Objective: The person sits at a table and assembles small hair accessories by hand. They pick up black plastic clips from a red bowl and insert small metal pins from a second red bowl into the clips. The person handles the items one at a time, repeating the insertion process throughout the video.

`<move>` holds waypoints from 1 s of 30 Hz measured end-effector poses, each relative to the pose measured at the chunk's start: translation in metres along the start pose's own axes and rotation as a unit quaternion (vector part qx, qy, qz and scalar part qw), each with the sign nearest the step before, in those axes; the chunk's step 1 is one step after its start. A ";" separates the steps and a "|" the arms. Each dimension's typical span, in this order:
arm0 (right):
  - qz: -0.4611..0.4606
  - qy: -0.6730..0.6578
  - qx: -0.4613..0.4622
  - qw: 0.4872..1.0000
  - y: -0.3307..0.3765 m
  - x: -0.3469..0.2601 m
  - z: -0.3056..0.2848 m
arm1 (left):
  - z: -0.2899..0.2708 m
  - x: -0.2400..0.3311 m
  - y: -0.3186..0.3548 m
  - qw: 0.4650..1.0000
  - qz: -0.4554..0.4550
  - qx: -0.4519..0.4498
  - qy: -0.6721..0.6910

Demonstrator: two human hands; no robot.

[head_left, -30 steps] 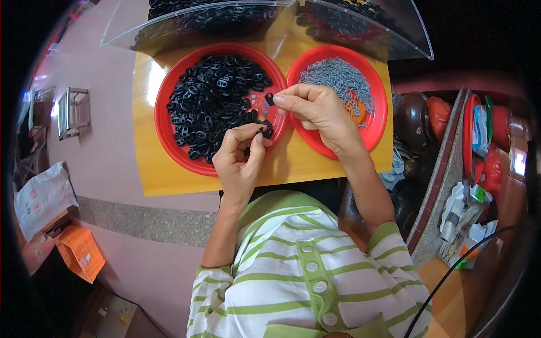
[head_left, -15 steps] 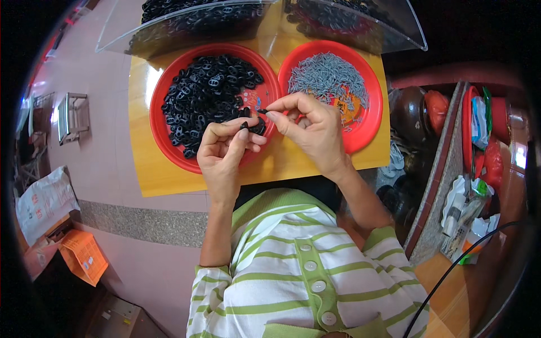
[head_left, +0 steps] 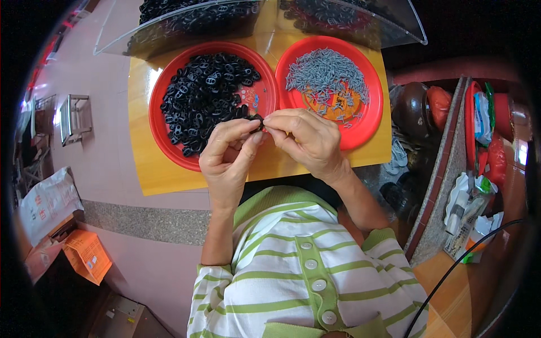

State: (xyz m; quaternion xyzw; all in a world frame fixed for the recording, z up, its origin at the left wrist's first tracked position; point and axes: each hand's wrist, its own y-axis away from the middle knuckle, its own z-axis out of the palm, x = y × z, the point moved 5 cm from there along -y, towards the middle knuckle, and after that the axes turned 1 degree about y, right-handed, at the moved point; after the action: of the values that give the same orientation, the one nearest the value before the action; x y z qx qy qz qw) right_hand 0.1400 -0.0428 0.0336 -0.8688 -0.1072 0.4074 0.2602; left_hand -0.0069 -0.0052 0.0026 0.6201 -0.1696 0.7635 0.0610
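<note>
Between thumb and fingertips, my left hand (head_left: pixel 226 155) pinches a small black plastic piece (head_left: pixel 257 120). My right hand (head_left: pixel 310 138) meets it from the other side, its thumb and index finger closed at the piece's edge; whatever those fingertips hold is hidden. Both hands are over the near edges of two red round trays. In the left tray (head_left: pixel 156 134) lies a heap of black oval pieces with holes (head_left: pixel 197 96). Several small grey screw-like pins (head_left: pixel 327 70) are piled in the right tray (head_left: pixel 374 115), with some scattered toward its near side.
A clear plastic bin (head_left: pixel 191 25) with more black pieces stands across the far side of the yellow wooden table (head_left: pixel 141 174). Jars and bags (head_left: pixel 437 110) crowd the right side. A black cable (head_left: pixel 451 263) runs at lower right. A metal stool (head_left: pixel 73 119) stands on the left.
My right hand has moved slightly left and down, bringing its fingertips against the black piece in my left hand. Earlier it held a small dark piece apart from the left hand.
</note>
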 end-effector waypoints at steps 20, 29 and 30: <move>0.251 -0.273 -0.004 0.929 0.004 0.008 0.011 | -0.002 -0.006 0.006 0.999 0.041 0.022 -0.023; 0.122 -0.126 -0.031 0.984 0.000 0.008 0.010 | -0.001 -0.007 0.004 0.999 -0.002 0.037 0.015; 0.131 -0.125 -0.030 0.983 -0.001 0.007 0.010 | -0.001 -0.007 0.004 0.999 -0.005 0.036 0.011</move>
State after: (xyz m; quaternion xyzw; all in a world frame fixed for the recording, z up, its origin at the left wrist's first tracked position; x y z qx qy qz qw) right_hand 0.1371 -0.0353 0.0240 -0.8250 -0.0366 0.5399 0.1627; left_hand -0.0075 -0.0075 -0.0046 0.6144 -0.1385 0.7755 0.0444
